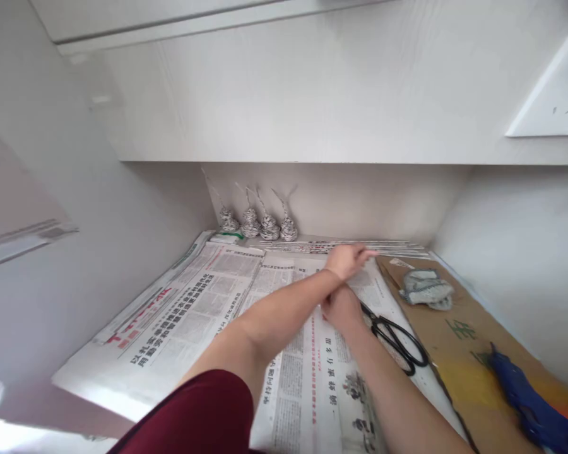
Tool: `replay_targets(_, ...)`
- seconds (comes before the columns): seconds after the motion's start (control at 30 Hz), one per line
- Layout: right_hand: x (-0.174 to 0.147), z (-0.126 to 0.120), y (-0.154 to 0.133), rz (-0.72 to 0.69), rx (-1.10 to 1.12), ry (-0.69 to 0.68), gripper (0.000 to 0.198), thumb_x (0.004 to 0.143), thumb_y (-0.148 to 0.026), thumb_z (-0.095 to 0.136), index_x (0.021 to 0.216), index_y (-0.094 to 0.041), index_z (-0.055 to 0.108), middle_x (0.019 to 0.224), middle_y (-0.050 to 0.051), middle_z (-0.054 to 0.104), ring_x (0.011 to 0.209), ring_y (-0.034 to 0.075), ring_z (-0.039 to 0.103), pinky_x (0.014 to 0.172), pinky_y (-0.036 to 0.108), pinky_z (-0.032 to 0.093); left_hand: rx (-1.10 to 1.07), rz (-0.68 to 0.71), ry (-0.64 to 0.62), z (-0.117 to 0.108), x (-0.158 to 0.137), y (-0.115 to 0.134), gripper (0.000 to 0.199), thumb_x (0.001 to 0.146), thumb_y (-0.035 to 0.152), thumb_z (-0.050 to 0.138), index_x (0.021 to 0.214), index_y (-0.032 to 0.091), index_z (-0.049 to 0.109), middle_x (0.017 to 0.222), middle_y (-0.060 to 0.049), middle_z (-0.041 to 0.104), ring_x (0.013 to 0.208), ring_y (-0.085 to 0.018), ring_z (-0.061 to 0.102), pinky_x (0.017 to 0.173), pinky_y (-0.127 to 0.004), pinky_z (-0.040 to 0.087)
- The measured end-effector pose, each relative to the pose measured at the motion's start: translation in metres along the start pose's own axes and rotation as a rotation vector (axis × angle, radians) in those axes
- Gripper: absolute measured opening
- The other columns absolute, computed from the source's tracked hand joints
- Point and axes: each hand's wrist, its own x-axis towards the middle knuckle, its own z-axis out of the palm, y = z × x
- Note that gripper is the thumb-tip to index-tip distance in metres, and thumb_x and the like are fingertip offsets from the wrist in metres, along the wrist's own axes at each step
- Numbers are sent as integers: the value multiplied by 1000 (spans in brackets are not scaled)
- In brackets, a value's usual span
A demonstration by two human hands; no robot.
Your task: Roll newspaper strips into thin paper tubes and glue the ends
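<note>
My left hand [350,260] reaches across to the right, its forearm crossing over my right hand. One finger points right while the others look curled together, just in front of a row of thin rolled newspaper sticks [307,246]. Whatever those fingers pinch, if anything, is too small to make out. Right below that wrist, my right hand [341,309] is closed above the spread newspaper [293,353], its fingertips mostly hidden. Black-handled scissors [397,340] lie to the right of my right hand, their blades partly covered by it.
Several gourd-shaped woven paper pieces [269,227] with thin stems stand at the back left, near a green strip [231,235]. On the right, a cardboard sheet [459,328] carries a grey cloth glove [426,289] and a blue object [530,397]. A white cabinet panel [284,101] overhangs the back.
</note>
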Motion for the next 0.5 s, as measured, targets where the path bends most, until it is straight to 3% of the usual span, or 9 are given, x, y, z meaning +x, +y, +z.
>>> replay_targets(0.1,0,-2,1,-15,-19,6,14,83,-22,47,78,-20,60,75,6,60,72,19,52,64,28,32,196,-254,76,-58,-34,-70,28,89,35,42,100,22,65,95,-7,68,90,-17,61,77,-25,43)
replay_targets(0.2,0,-2,2,-27,-71,22,20,86,-28,45,75,-21,60,73,4,61,71,18,53,63,27,33,347,-453,157,-122,-89,-148,30,86,19,43,111,15,61,109,-15,62,102,-24,57,84,-31,41)
replay_targets(0.3,0,-3,0,-25,-86,52,23,87,-31,44,72,-21,58,69,3,61,66,17,52,60,26,33,490,-673,222,-174,-148,-210,29,80,22,52,103,7,61,112,-22,56,103,-35,54,83,-42,42)
replay_targets(0.4,0,-5,-4,-12,-50,123,22,87,-32,45,75,-21,59,71,2,62,65,16,52,61,26,34,607,-802,237,-199,-189,-246,30,82,32,49,95,9,62,113,-21,54,111,-40,46,83,-47,41)
replay_targets(0.5,0,-8,-7,-36,6,195,20,87,-32,45,81,-20,61,76,3,63,67,16,54,65,25,37,656,-841,180,-203,-202,-262,32,85,32,43,89,9,64,112,-23,54,112,-39,44,81,-45,42)
